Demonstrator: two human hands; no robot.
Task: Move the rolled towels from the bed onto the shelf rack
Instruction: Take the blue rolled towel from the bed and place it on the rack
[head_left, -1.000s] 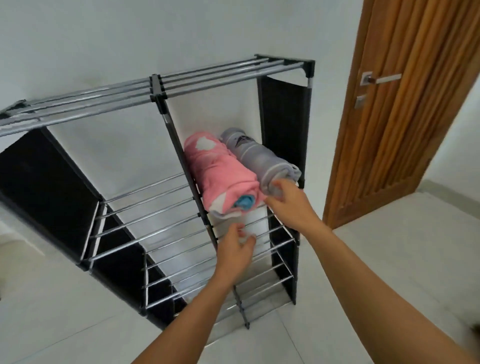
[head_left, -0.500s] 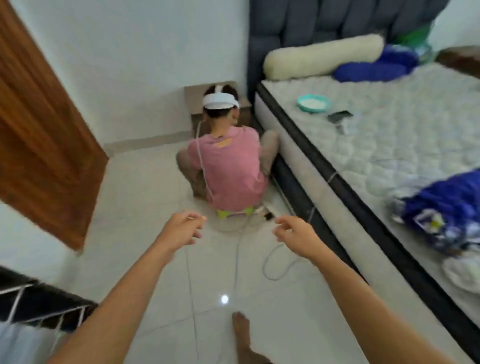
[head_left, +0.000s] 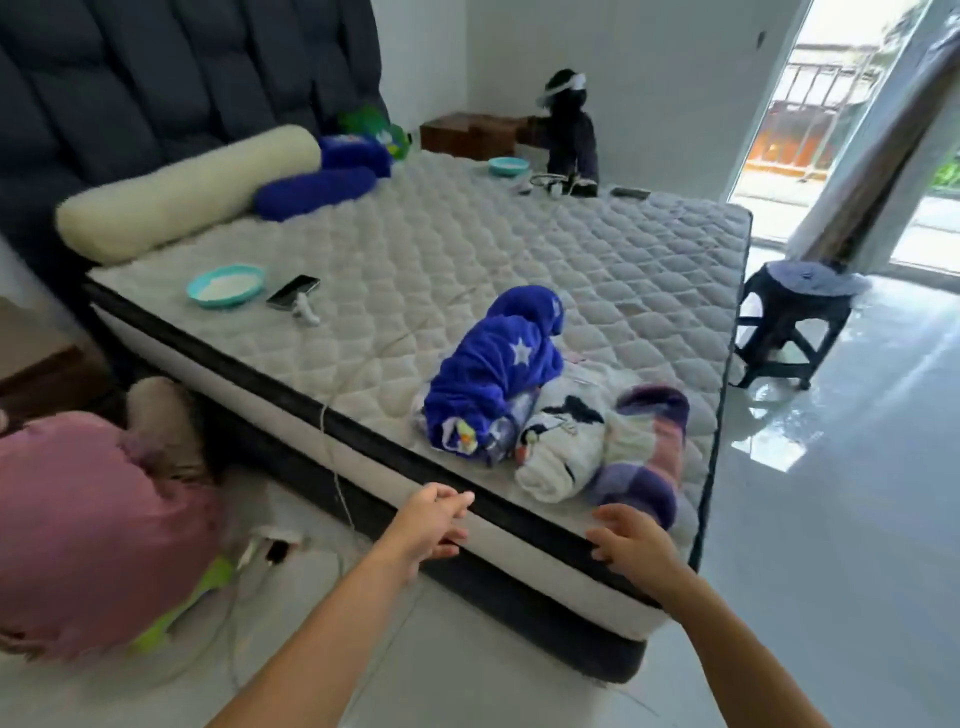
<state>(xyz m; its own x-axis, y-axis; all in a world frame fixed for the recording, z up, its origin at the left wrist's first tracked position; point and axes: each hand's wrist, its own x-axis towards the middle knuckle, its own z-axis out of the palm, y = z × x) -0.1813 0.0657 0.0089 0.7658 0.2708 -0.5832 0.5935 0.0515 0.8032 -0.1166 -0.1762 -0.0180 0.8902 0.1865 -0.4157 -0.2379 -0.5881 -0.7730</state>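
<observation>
- Person in pink: seated on the tiled floor beside the bed.
- My left hand: fingers loosely spread, holding nothing, at the mattress edge.
- Rolled towels: blue starred, white, purple striped, clustered near the bed's corner; no legible writing.
- My right hand: fingers relaxed, empty, just before the striped towel.

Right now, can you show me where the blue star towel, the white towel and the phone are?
Blue star towel (head_left: 493, 379), head view, middle of the roll.
White towel (head_left: 558, 452), head view, middle of the roll.
Phone (head_left: 292, 292), head view, its screen.
</observation>
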